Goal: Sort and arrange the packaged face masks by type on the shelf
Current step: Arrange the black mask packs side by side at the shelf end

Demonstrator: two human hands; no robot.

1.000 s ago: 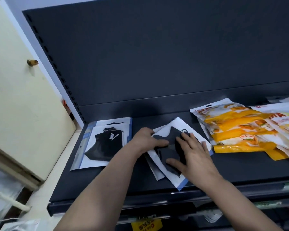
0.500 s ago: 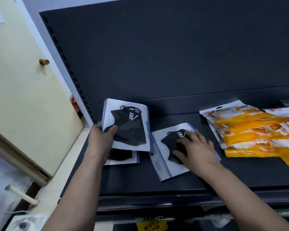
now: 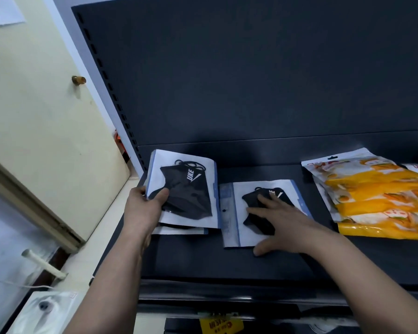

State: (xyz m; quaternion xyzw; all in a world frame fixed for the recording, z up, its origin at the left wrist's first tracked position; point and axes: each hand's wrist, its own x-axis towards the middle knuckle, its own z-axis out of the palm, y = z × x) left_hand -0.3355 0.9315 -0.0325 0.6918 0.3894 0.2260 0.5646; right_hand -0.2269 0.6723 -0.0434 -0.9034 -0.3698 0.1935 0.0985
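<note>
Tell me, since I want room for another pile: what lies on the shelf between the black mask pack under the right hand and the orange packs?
Nothing: the head view shows bare dark shelf between that black mask pack, under the right hand, and the orange packs.

Dim, soft overhead light; wide-angle edge warp, slight blur

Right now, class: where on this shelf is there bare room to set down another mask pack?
Free: the front strip of the shelf below both black mask packs, and the gap before the orange packs. Crowded: the left corner, and under the right hand.
</note>
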